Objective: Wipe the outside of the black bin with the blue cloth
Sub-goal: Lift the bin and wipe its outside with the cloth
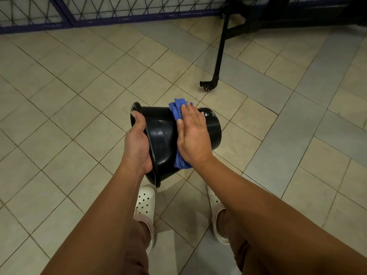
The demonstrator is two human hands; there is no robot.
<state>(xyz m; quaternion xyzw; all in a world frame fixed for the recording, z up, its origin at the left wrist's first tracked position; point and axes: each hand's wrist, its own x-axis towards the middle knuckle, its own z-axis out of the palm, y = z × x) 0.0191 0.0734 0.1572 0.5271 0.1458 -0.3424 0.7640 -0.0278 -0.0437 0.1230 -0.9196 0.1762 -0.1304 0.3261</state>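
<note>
One black bin (164,135), one blue cloth (176,110), two hands (138,143) (193,135), two white clogs (146,201) (215,203)

The floor (79,96) is laid diagonally with beige and grey square tiles. Along the far edge, a wire-mesh fence (99,8) is framed in blue. A black metal leg (220,52), ended by a small caster (207,87), is seen at upper right.

blue cloth (177,112): mostly under right hand (193,135) | left hand (139,143) fingers: hidden behind black bin (162,133) rim
</note>
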